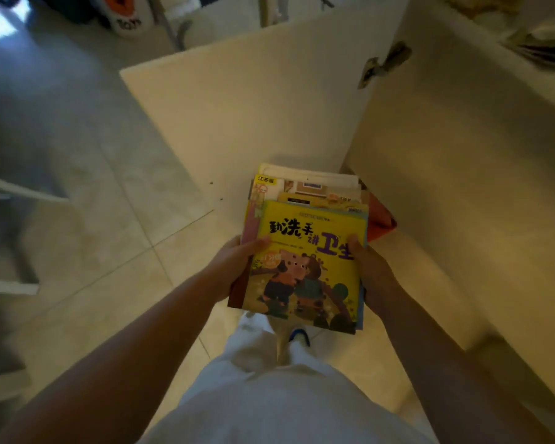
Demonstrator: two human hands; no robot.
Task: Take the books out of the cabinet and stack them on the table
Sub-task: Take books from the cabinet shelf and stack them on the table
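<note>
**Stack of books held in both hands beside the open cabinet**

While the person stands on the tiled floor (87, 225), both hands grip a stack of books (305, 251) held out in front of the body, above the white trousers (269, 389) and a shoe with a blue edge (299, 335). The left hand (234, 267) clasps the stack's left edge, its thumb lying on the top cover; the right hand (374, 277) clasps the right edge the same way, thumb on the cover and fingers hidden beneath. The top book (308, 283) is yellow, with large Chinese characters and a cartoon of animals. Under it several more books fan out toward the far side, their yellow, white and pale covers showing, and a red-orange one (382, 222) juts out to the right. A cream cabinet door (253, 107) stands open just beyond the stack, with a metal hinge (383, 64) at its upper right. The cabinet's side panel (462, 187) runs along the right. A white container with an orange mark (125, 17) stands on the floor at the upper left, blurred.
</note>
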